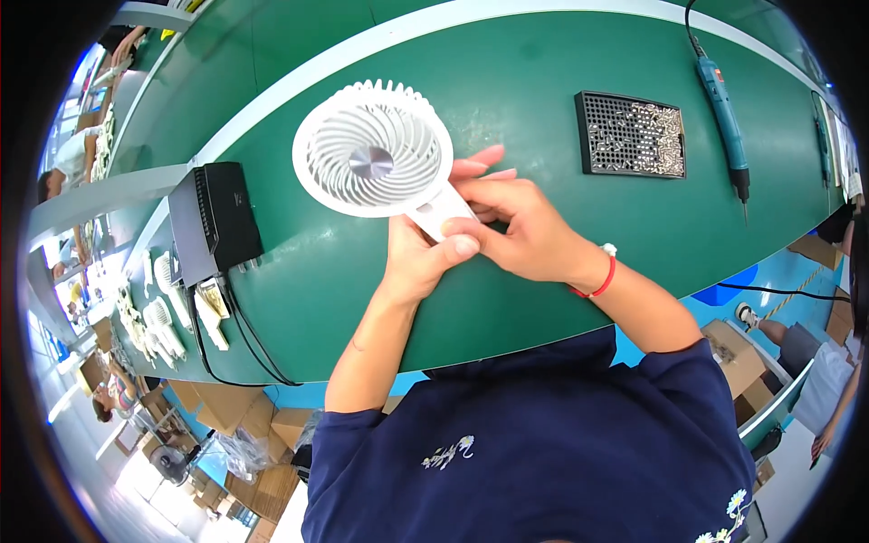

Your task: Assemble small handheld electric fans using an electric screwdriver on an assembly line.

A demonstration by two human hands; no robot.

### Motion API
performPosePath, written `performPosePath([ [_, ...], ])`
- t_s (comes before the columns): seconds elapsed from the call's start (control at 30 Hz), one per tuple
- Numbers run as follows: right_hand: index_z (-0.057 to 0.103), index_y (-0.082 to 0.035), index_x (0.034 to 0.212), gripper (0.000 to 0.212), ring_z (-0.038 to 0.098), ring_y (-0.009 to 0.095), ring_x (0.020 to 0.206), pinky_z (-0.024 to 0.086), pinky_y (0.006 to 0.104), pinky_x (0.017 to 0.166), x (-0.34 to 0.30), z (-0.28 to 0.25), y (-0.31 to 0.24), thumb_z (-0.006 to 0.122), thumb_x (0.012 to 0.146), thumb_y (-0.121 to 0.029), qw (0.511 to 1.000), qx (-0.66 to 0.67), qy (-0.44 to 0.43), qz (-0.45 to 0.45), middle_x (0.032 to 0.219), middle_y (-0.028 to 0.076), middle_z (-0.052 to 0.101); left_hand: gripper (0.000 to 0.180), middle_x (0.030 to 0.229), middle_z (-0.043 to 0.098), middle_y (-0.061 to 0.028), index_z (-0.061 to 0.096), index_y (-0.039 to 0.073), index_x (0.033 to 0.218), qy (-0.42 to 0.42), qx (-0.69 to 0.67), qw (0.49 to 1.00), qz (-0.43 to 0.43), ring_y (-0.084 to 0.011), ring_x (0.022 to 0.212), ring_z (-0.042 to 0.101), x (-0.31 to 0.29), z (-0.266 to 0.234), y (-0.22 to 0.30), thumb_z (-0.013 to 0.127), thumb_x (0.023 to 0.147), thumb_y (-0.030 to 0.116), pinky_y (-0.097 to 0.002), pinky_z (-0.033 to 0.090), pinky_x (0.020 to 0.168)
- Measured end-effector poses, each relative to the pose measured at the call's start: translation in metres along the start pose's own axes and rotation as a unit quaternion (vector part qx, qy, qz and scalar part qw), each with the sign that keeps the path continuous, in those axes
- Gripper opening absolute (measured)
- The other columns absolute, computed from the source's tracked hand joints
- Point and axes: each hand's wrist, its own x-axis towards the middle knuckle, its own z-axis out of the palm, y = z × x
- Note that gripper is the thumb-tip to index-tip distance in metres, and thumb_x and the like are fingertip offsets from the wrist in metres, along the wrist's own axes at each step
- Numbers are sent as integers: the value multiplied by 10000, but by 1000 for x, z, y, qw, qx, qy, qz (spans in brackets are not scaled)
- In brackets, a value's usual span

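Note:
A white handheld fan [339, 193] is held up over the green workbench, its round spiral grille with a silver centre tilted to the upper left. My left hand [422, 258] is closed round the lower handle, thumb along its near side. From the right, my right hand [520, 222] grips the same handle just under the fan head, its thumb meeting the left thumb and some fingers reaching behind. The handle's lower end is mostly covered by my hands.
On the green bench [507, 312] lie a black tray of small screws [631, 136] and a teal electric screwdriver [722, 118] to the right. At left stands a black box [226, 213] with cables, near several white fan parts [163, 326]. Cardboard boxes [226, 403] sit beyond the near edge.

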Motion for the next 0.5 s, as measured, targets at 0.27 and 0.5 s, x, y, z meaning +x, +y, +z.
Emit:
performPosePath([
  [0.27,622,-17,1127,292,641,359,812,512,413,705,-1,9,9,595,855,-120,969,-193,55,-145,963,173,667,392,1059,607,-237,545,-34,1102,55,24,997,47,-401,1023,611,-8,4,-12,668,824,214,-541,496,921],
  [0.5,615,26,1096,274,665,331,871,517,352,768,-2,11,1,588,832,-44,975,-189,51,-108,1062,171,667,284,1000,609,-223,549,-13,1036,85,34,994,67,-385,964,622,-9,9,-15,619,838,177,-554,511,890],
])
